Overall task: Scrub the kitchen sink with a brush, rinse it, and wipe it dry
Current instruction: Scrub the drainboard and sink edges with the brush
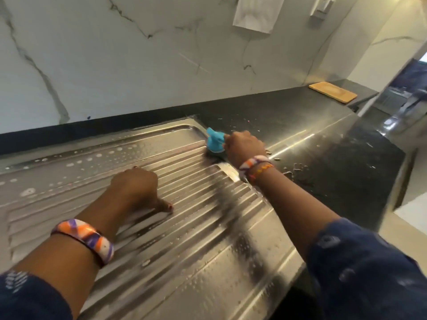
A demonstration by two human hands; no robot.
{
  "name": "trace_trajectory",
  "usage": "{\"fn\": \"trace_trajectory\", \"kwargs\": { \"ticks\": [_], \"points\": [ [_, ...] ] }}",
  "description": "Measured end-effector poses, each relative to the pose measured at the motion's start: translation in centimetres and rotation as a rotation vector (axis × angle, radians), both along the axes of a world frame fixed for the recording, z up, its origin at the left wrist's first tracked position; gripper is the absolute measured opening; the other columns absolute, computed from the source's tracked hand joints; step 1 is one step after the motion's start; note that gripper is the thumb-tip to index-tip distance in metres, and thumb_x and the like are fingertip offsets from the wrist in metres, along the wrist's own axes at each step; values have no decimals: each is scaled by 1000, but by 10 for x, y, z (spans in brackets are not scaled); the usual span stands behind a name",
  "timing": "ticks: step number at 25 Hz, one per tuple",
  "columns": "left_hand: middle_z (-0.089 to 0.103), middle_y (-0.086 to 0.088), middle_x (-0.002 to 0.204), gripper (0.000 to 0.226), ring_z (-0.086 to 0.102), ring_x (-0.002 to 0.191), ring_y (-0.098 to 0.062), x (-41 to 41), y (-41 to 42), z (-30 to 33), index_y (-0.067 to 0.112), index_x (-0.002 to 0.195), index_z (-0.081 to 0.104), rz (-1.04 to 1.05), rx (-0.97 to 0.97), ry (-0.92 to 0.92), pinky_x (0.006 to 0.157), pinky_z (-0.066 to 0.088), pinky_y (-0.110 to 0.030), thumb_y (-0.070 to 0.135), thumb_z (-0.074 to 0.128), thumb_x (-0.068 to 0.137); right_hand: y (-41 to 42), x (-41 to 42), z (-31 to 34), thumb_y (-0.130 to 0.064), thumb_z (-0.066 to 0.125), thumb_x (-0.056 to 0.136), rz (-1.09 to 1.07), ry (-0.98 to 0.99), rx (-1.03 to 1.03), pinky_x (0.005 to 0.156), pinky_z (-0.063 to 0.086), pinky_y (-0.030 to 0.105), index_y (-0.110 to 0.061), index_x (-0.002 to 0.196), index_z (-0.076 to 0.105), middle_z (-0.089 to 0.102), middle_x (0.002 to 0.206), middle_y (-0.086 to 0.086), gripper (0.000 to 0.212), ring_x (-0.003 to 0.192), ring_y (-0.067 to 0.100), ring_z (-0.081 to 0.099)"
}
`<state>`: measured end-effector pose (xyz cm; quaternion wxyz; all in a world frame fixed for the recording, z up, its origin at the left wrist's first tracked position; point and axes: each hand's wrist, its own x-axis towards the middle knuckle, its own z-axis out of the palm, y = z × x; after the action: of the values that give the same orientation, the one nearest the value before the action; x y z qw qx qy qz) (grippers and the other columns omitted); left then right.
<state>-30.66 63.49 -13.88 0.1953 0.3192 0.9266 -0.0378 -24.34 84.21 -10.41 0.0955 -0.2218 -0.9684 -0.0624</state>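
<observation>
The right hand (pixel 245 147) grasps a blue brush (pixel 215 142), fingers curled round its handle. The brush head bears down at the far right corner of the ribbed steel drainboard (pixel 184 227), close to where the steel meets the dark bench (pixel 335 158). The bristles are dark and partly hidden under the handle and the hand.

The left hand (pixel 136 188) rests on the drainboard ribs, well apart from the brush. Its fingers are bent under, knuckles uppermost, thumb extended onto the steel; it holds nothing that can be seen.

Soap suds and droplets (pixel 99 155) lie along the far flat margin of the drainboard, with wet patches over the near ribs. Water splashes and small specks lie on the bench just right of the brush. The sink bowl itself is outside the view.

Each wrist carries an orange, purple and white bangle: left (pixel 85 236), right (pixel 251 163), the right with a thinner beaded band beside it. Both forearms emerge from dark blue patterned sleeves (pixel 369 262).

A marble-veined splashback (pixel 115 65) stands behind the bench. A white cloth (pixel 256 13) hangs against it at the upper right. A wooden board (pixel 332 91) lies flat at the far end of the bench, well apart from the work.
</observation>
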Motion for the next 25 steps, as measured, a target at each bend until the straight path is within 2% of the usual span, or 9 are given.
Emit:
{"fn": "trace_trajectory", "kwargs": {
  "ticks": [3,6,11,12,13,14,16,20,25],
  "points": [
    [60,-2,103,63,57,99,-20,-6,16,5,14,107,59,-18,-68,39,88,49,-30,65,65,71,-1,-70,5,-24,47,95,82,-53,-72,83,49,37,-10,121,59,61,116,16,31,105,34,61],
    [60,-3,107,64,57,102,-21,-7,21,12,14,109,59,-11,-64,42,92,50,-33,62,69,69,14,-75,20,-24,54,92,85,-104,-183,76,44,30,-7,118,62,63,113,16,32,103,33,61],
    [59,-2,109,78,55,99,-19,-5,11,12,14,115,56,36,37,16,86,49,-29,69,71,61,24,45,44,-25,55,93,138,-360,-168,71,39,22,-9,108,69,70,95,10,26,89,26,64],
    [59,-2,109,79,55,98,-19,-4,10,12,14,114,56,47,54,10,85,48,-29,70,70,60,23,70,49,-27,54,93,116,-414,-145,70,39,22,-11,105,70,67,83,4,25,86,10,60],
    [59,-2,109,79,55,97,-19,-3,8,12,15,114,56,54,66,7,84,48,-29,71,70,59,18,93,56,-30,53,94,77,-470,-117,68,37,20,-14,104,70,59,71,-3,25,72,16,34],
    [59,-1,108,79,55,97,-18,-2,7,12,15,114,56,60,71,4,83,48,-28,71,70,59,13,110,61,-33,53,94,33,-532,-88,66,35,19,-16,106,69,51,66,-8,26,70,19,46],
    [59,-1,109,80,54,96,-18,0,6,12,15,114,56,67,80,1,80,46,-27,71,70,60,2,127,66,-38,51,94,-12,-600,-30,65,34,19,-21,114,65,53,75,-7,29,76,13,55],
    [59,-1,108,80,54,97,-18,0,8,14,15,115,56,61,84,6,81,46,-27,70,71,59,-3,82,56,-37,48,95,45,-450,34,61,35,20,-16,111,64,56,88,1,31,87,21,62],
    [57,-1,107,80,53,98,-18,-6,12,11,16,115,55,36,78,22,79,45,-27,71,71,59,11,-61,27,-27,54,91,87,-213,-158,74,42,27,-8,116,63,65,110,15,32,99,30,62]
  ]
}}
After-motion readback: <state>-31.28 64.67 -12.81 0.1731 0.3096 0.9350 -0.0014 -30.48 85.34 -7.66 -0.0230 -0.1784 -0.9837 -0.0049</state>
